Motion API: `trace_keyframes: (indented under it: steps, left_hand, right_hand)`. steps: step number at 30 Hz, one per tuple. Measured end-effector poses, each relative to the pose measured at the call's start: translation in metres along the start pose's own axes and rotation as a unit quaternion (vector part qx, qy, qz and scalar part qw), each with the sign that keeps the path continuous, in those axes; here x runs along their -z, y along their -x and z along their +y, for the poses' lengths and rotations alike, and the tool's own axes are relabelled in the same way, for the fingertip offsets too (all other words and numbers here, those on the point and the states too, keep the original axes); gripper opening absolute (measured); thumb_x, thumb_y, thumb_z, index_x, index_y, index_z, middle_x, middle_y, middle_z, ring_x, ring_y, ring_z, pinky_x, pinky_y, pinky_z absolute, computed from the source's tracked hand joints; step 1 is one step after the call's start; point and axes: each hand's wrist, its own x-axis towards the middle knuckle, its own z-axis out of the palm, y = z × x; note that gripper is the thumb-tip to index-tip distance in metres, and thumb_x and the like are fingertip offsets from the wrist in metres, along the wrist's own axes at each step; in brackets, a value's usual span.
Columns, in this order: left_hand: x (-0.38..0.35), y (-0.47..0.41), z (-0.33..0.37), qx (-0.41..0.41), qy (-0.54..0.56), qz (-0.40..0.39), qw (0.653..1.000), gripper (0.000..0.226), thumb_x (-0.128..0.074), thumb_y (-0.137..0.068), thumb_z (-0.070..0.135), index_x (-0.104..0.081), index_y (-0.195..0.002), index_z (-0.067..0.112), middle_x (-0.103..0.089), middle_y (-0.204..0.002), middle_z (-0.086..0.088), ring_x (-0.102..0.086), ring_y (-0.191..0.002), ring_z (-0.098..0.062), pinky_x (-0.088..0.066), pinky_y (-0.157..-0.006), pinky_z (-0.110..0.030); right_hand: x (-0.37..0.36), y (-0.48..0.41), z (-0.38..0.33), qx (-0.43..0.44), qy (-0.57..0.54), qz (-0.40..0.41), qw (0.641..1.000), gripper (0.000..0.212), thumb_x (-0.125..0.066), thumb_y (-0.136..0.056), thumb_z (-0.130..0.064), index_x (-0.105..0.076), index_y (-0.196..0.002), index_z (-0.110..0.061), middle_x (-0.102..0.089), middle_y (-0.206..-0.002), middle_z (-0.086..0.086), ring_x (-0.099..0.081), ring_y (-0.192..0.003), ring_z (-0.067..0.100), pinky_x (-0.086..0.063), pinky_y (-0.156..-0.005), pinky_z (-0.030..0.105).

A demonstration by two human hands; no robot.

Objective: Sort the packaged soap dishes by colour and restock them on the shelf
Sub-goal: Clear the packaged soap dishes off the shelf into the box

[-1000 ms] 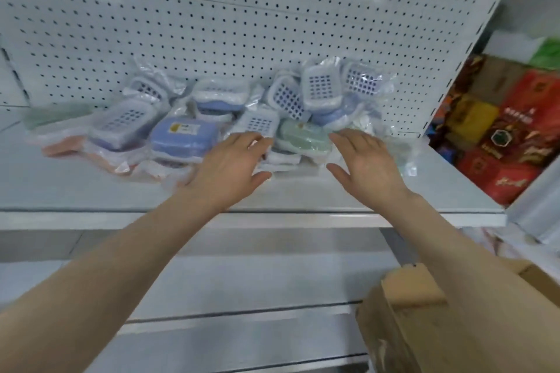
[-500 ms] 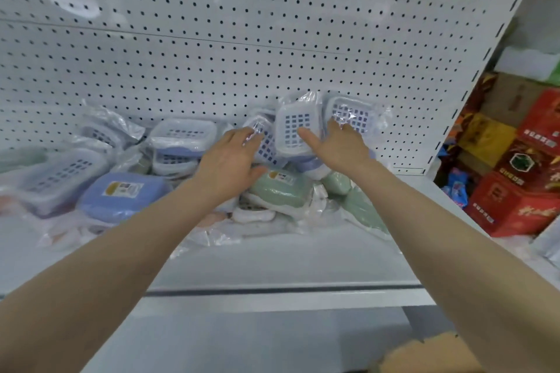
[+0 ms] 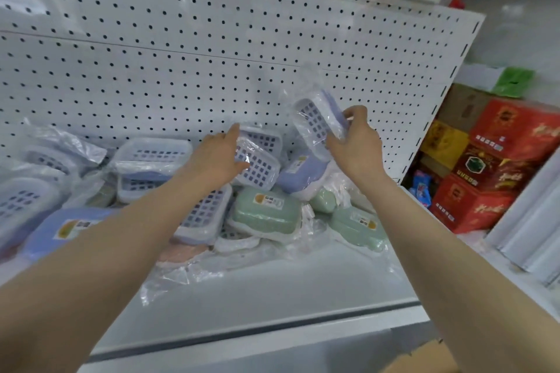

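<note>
Right hand (image 3: 355, 147): fingers grasp one bagged purple soap dish (image 3: 318, 121), raised clear of the pile and tilted on end, grid face to the left, in front of the pegboard (image 3: 181, 54).

Left hand (image 3: 216, 157): thumb on the grid face of a second bagged soap dish (image 3: 259, 165) atop the pile, index finger straight along its edge. Cannot tell whether the other fingers curl behind it.

Pile lies on the shelf (image 3: 288, 291), against the pegboard. Two green soap dishes (image 3: 266, 215) sit at its front right, and a pink one (image 3: 181, 251) lies beneath.
</note>
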Motion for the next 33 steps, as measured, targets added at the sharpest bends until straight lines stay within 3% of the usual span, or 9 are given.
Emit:
trace_keyframes:
  steps: [3, 5, 8, 10, 12, 15, 20, 28, 33]
  left_hand:
    - [-0.002, 0.001, 0.0, -0.001, 0.02, 0.029, 0.999, 0.064, -0.067, -0.087, 0.038, -0.04, -0.141, 0.016, -0.049, -0.12, -0.014, -0.049, -0.107, -0.03, -0.042, -0.086, -0.037]
    - [-0.002, 0.005, 0.002, -0.007, 0.031, 0.05, 0.998, 0.058, -0.07, -0.084, 0.034, -0.046, -0.134, 0.014, -0.048, -0.121, -0.014, -0.051, -0.103, -0.03, -0.043, -0.087, -0.038]
    - [0.001, 0.016, 0.007, -0.006, 0.072, 0.067, 0.995, 0.049, -0.069, -0.086, 0.027, -0.044, -0.125, 0.014, -0.049, -0.117, -0.01, -0.055, -0.093, -0.027, -0.045, -0.077, -0.036]
    - [0.003, 0.023, 0.011, 0.0, 0.086, 0.088, 0.992, 0.041, -0.066, -0.089, 0.021, -0.041, -0.121, 0.014, -0.054, -0.104, -0.006, -0.055, -0.083, -0.025, -0.041, -0.068, -0.035]
    - [0.007, 0.029, 0.012, 0.0, 0.09, 0.129, 0.988, 0.035, -0.063, -0.091, 0.017, -0.042, -0.118, 0.014, -0.057, -0.097, -0.005, -0.052, -0.074, -0.022, -0.036, -0.063, -0.032]
    - [0.021, 0.036, 0.012, -0.005, 0.11, 0.204, 0.973, 0.032, -0.064, -0.09, 0.012, -0.045, -0.116, 0.01, -0.06, -0.103, -0.011, -0.051, -0.073, -0.023, -0.036, -0.064, -0.033]
    - [0.041, 0.056, 0.007, -0.06, 0.1, 0.296, 0.948, 0.039, -0.062, -0.091, 0.01, -0.047, -0.127, 0.005, -0.057, -0.121, -0.014, -0.058, -0.101, -0.031, -0.048, -0.08, -0.043]
    - [0.044, 0.115, -0.012, 0.004, 0.079, 0.31, 0.947, 0.04, -0.062, -0.09, 0.009, -0.051, -0.129, 0.011, -0.051, -0.127, -0.012, -0.06, -0.094, -0.033, -0.047, -0.073, -0.042]
    - [0.048, 0.154, -0.023, 0.064, 0.08, 0.336, 0.936, 0.041, -0.061, -0.089, 0.011, -0.05, -0.129, 0.012, -0.054, -0.127, -0.008, -0.052, -0.109, -0.025, -0.036, -0.08, -0.029]
  right_hand:
    - [-0.002, -0.002, 0.021, 0.107, 0.172, 0.036, 0.979, 0.062, -0.063, -0.079, -0.004, -0.044, -0.136, -0.019, -0.062, -0.107, 0.007, -0.058, -0.087, 0.033, -0.045, -0.066, 0.037]
    - [-0.015, 0.004, 0.032, 0.168, 0.249, -0.03, 0.953, 0.071, -0.062, -0.077, -0.002, -0.042, -0.143, -0.018, -0.056, -0.129, 0.009, -0.054, -0.109, 0.037, -0.047, -0.08, 0.042]
    - [-0.029, 0.017, 0.039, 0.185, 0.25, -0.146, 0.939, 0.081, -0.062, -0.081, -0.022, -0.024, -0.153, -0.019, -0.031, -0.153, 0.011, -0.029, -0.139, 0.036, -0.039, -0.105, 0.05]
    - [-0.03, 0.02, 0.039, 0.177, 0.232, -0.166, 0.942, 0.09, -0.064, -0.079, -0.033, -0.016, -0.154, -0.024, -0.021, -0.157, 0.01, -0.017, -0.145, 0.034, -0.034, -0.111, 0.05]
    - [-0.027, 0.019, 0.037, 0.178, 0.232, -0.177, 0.94, 0.095, -0.067, -0.078, -0.037, -0.011, -0.154, -0.03, -0.016, -0.159, 0.008, -0.013, -0.147, 0.032, -0.034, -0.112, 0.047]
    - [-0.024, 0.019, 0.033, 0.177, 0.233, -0.171, 0.941, 0.091, -0.067, -0.082, -0.039, -0.012, -0.154, -0.031, -0.018, -0.157, 0.012, -0.02, -0.143, 0.032, -0.039, -0.107, 0.046]
    - [-0.03, 0.016, 0.038, 0.146, 0.186, -0.165, 0.957, 0.078, -0.058, -0.089, -0.05, -0.017, -0.153, -0.032, -0.025, -0.152, 0.02, -0.02, -0.142, 0.036, -0.035, -0.109, 0.05]
    - [-0.04, 0.013, 0.035, 0.146, 0.157, -0.127, 0.969, 0.066, -0.058, -0.096, -0.032, -0.026, -0.153, -0.024, -0.036, -0.141, 0.029, -0.029, -0.135, 0.043, -0.033, -0.109, 0.049]
    - [-0.037, 0.017, 0.013, 0.212, 0.137, -0.039, 0.967, 0.061, -0.058, -0.097, -0.019, -0.031, -0.152, -0.015, -0.04, -0.136, 0.035, -0.035, -0.131, 0.05, -0.034, -0.109, 0.056]
